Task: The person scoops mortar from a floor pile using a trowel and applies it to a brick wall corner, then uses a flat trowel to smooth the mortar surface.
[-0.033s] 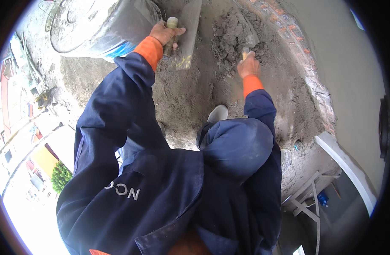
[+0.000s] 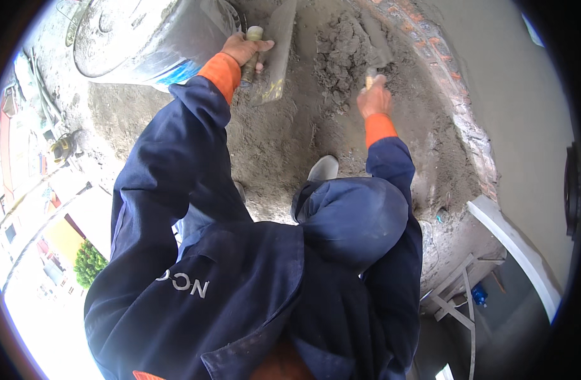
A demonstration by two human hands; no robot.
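My left hand (image 2: 242,49) is closed around the round handle of a plastering float (image 2: 279,57). Its long flat plate is tilted up on edge, grey with smears and a few yellow marks. To the right, my right hand (image 2: 374,100) grips the short light handle of a trowel (image 2: 380,50). The trowel's grey blade lies against the right side of a heap of wet mortar (image 2: 341,57) on the ground. Part of each handle is hidden by my fingers.
A large mortar-smeared bucket (image 2: 145,38) stands at the far left beside my left hand. Along the right runs a broken brick edge (image 2: 458,95) beside a smooth grey surface (image 2: 518,101). A white curved strip (image 2: 512,244) and a pale frame (image 2: 458,310) are at lower right.
My right hand and the trowel have shifted slightly to the right along the mortar heap. The left hand and float have moved only a touch leftward.
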